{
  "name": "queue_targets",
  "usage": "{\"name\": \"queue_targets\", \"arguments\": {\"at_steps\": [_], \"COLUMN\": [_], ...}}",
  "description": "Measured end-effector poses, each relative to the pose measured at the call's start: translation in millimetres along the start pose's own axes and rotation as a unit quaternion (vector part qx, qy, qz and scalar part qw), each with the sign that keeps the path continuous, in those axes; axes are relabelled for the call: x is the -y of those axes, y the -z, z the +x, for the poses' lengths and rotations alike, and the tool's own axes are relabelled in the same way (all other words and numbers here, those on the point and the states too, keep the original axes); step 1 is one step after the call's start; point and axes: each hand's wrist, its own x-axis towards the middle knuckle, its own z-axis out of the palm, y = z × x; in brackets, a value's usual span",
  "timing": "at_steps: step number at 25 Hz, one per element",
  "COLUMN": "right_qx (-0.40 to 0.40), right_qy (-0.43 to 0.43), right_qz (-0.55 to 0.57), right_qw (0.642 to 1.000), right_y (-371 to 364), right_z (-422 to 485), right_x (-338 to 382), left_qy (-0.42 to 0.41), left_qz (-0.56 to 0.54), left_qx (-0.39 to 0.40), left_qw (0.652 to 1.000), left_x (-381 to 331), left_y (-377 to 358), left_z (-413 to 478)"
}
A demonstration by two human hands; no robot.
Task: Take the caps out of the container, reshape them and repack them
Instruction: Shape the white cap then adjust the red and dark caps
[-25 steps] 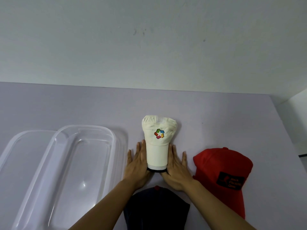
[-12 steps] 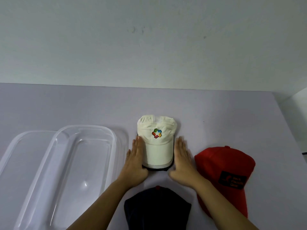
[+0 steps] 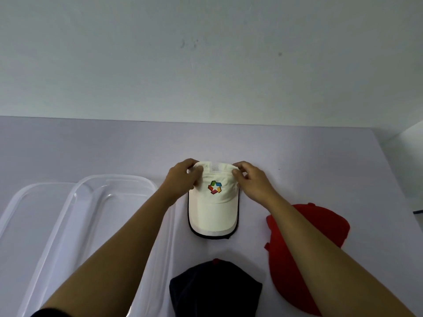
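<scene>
Pale grey wall across the upper half of the frame, and below it a lilac counter (image 3: 91,152) filling the lower half.

White cap (image 3: 212,202) lying flat at the centre of the frame, brim toward the lower edge, dark trim around the brim, a small logo in several colours on the front. Left hand (image 3: 183,179) at the upper left corner of the crown, fingers curled and pinching the fabric there, so the grip closed on the white cap. Right hand (image 3: 249,179) at the upper right corner of the crown, fingertips also pinched on the fabric, grip closed on the same cap. Both forearms bare, reaching up from the lower edge of the frame.

Clear plastic container (image 3: 109,216) at the left, just beside the white cap, with nothing visible inside. A second clear plastic piece (image 3: 27,202) further left, partly under the container's edge; lid or second container, cannot tell.

Red cap (image 3: 332,227) at the right, partly hidden behind the right forearm. Dark navy cap (image 3: 215,291) at the bottom centre, with a red button on top, cut by the lower edge of the frame. All three caps lying on the counter, apart from each other.
</scene>
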Motion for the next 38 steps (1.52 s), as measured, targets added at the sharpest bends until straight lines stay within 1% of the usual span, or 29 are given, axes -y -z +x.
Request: {"name": "queue_targets", "arguments": {"at_steps": [2,5,7,10,12,13,15,17,19,21,22,24,25,27,29,31,33,36,38], "right_qx": [-0.021,-0.043,-0.046,-0.02,-0.015,-0.028,-0.065,-0.085,-0.111,-0.15,-0.164,-0.155,-0.128,-0.054,-0.016,-0.017,-0.02,-0.05,-0.055], "right_qy": [-0.003,0.006,0.013,0.022,0.042,0.059,0.094,0.095,0.063,0.019,-0.009,-0.089,-0.138,-0.21,-0.223,-0.212,-0.202,-0.19,-0.187], "right_qz": [-0.025,-0.082,-0.1,-0.129,-0.12,-0.103,-0.065,-0.044,-0.048,-0.058,-0.057,-0.045,-0.043,-0.024,0.061,0.156,0.206,0.21,0.21], "right_qw": [0.999,0.996,0.994,0.991,0.992,0.993,0.991,0.991,0.991,0.987,0.985,0.983,0.981,0.976,0.973,0.965,0.957,0.958,0.958], "right_y": [-0.1,-1.4,-2.5,0.6,8.5,15.0,32.4,55.5,82.9,113.7,127.3,149.6,155.0,156.2,145.9,132.0,121.9,117.7,118.0], "right_z": [2.8,3.0,2.4,0.9,-7.7,-14.4,-31.8,-51.1,-71.0,-93.0,-103.8,-123.9,-132.0,-146.2,-154.8,-158.3,-157.2,-155.0,-155.6], "right_x": [-1.8,-2.9,-0.7,3.3,8.6,11.7,14.7,8.1,-10.3,-36.7,-50.6,-79.2,-93.6,-118.6,-135.4,-140.1,-140.6,-148.1,-152.9], "left_qy": [-0.026,-0.056,-0.069,-0.053,-0.068,-0.09,-0.135,-0.153,-0.14,-0.106,-0.077,-0.006,0.027,0.087,0.123,0.129,0.135,0.151,0.166], "left_qz": [0.054,0.174,0.215,0.199,0.198,0.199,0.165,0.13,0.095,0.068,0.06,0.049,0.045,0.016,-0.045,-0.1,-0.139,-0.152,-0.17], "left_qx": [-0.004,-0.028,-0.033,-0.036,-0.071,-0.102,-0.157,-0.159,-0.105,-0.018,0.03,0.103,0.117,0.134,0.167,0.174,0.15,0.101,0.104], "left_qw": [0.998,0.983,0.974,0.978,0.975,0.971,0.964,0.967,0.98,0.992,0.995,0.993,0.992,0.987,0.977,0.971,0.969,0.972,0.966], "left_x": [-0.1,2.2,5.4,2.3,-4.1,-11.2,-30.5,-48.3,-65.0,-79.6,-84.2,-86.0,-82.8,-76.2,-69.8,-65.5,-62.6,-59.3,-59.7], "left_y": [2.5,2.6,0.4,2.8,4.5,4.0,0.7,-8.6,-26.3,-54.1,-70.2,-105.1,-120.6,-146.4,-168.2,-184.7,-193.7,-198.1,-198.0], "left_z": [1.5,4.4,5.9,2.1,-6.0,-11.4,-24.4,-36.5,-50.7,-62.9,-66.6,-70.5,-71.6,-76.6,-82.8,-88.0,-90.1,-89.8,-91.0]}}
